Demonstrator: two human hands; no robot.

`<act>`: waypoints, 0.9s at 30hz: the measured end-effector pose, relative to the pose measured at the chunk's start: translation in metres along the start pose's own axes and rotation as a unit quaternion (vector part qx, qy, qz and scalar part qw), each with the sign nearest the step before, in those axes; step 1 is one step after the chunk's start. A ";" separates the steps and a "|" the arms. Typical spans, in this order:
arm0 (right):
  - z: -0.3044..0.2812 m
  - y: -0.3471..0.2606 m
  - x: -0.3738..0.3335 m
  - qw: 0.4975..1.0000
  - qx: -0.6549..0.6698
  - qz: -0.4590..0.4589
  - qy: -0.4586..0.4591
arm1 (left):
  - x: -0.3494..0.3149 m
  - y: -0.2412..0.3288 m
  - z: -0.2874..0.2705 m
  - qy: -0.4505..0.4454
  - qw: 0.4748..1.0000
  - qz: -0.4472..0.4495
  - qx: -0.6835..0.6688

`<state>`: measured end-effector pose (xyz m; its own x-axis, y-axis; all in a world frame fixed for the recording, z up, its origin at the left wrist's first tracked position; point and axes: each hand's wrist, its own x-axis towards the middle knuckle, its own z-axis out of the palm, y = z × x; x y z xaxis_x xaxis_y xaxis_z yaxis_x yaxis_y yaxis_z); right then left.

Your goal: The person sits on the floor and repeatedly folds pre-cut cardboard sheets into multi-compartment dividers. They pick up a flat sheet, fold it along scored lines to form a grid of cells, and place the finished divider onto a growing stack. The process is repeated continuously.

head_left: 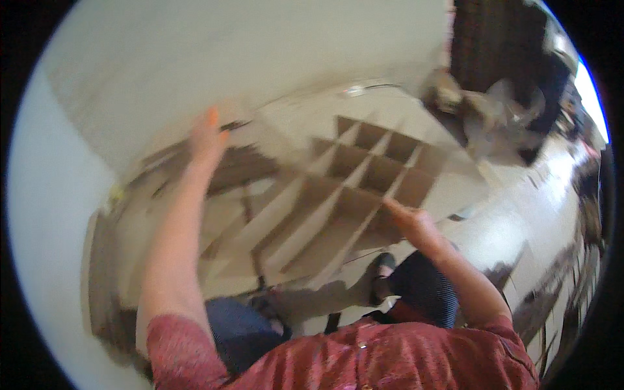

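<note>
A brown cardboard divider grid of interlocking strips sits in front of me, its cells opening upward. My right hand is at the grid's near right side, fingers closed on the edge of a strip; motion blur softens the contact. Stretched out to the far left, my left hand is above a pile of flat cardboard strips. Its thumb and fingers look apart, and a small dark shape shows beside them. I cannot make out anything held in that hand.
A pale wall rises behind the work area. More stacked cardboard stands at the left by the wall. Clear plastic bags lie at the far right, beside a dark upright stack. Cardboard pieces are on the floor at right.
</note>
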<state>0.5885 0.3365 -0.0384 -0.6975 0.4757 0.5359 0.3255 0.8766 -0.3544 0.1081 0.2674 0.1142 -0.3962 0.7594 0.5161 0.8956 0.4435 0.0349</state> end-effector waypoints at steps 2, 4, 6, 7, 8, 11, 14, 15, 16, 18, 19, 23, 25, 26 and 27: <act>0.016 0.012 -0.005 0.990 -0.100 0.041 -0.089 | 0.017 0.010 0.003 -0.150 0.983 -0.071 -0.077; 0.036 0.004 0.009 0.996 -0.040 0.020 -0.073 | 0.024 -0.080 0.035 -0.052 0.908 -0.106 -0.402; 0.012 -0.018 0.015 0.974 -0.035 0.134 -0.181 | 0.030 -0.046 0.016 -0.120 0.972 -0.089 -0.184; 0.004 -0.036 0.032 0.984 -0.035 0.070 -0.160 | 0.034 -0.125 0.030 0.051 0.991 0.037 -0.115; -0.021 -0.048 0.032 0.978 -0.053 0.079 -0.187 | 0.038 -0.106 0.021 -0.023 0.990 -0.007 -0.142; -0.019 -0.052 0.028 0.995 -0.047 0.076 -0.039 | 0.046 -0.099 0.000 -0.019 0.986 -0.059 -0.154; -0.016 -0.067 0.033 0.986 0.049 0.034 0.154 | 0.015 -0.082 0.002 0.127 0.956 0.003 -0.264; -0.020 -0.080 0.040 0.980 0.126 0.060 0.144 | -0.017 -0.039 -0.023 0.131 0.950 0.065 -0.276; -0.014 -0.095 0.052 0.965 0.218 0.077 0.127 | -0.052 -0.012 -0.045 0.108 0.941 0.098 -0.304; -0.016 -0.119 0.064 0.868 0.445 0.215 0.040 | -0.121 0.049 -0.055 0.044 0.905 0.192 -0.376; -0.023 -0.126 0.063 0.754 0.577 0.312 0.036 | -0.152 0.084 -0.053 0.002 0.870 0.257 -0.420; -0.039 -0.115 0.040 0.749 0.552 0.352 0.100 | -0.202 0.144 -0.061 -0.048 0.844 0.427 -0.322; -0.048 -0.120 0.033 0.783 0.506 0.343 0.114 | -0.198 0.116 -0.052 -0.014 0.892 0.315 -0.325; -0.060 -0.129 0.033 0.813 0.478 0.313 0.114 | -0.189 0.098 -0.051 0.020 0.922 0.221 -0.319; -0.057 -0.132 0.035 0.847 0.449 0.255 0.124 | -0.173 0.084 -0.048 0.046 0.902 0.110 -0.414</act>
<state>0.5578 0.2417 0.0712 -0.4195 0.8746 0.2429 -0.1504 0.1969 -0.9688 0.2613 0.1506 0.0690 -0.2053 0.7260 0.6563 0.8097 -0.2507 0.5306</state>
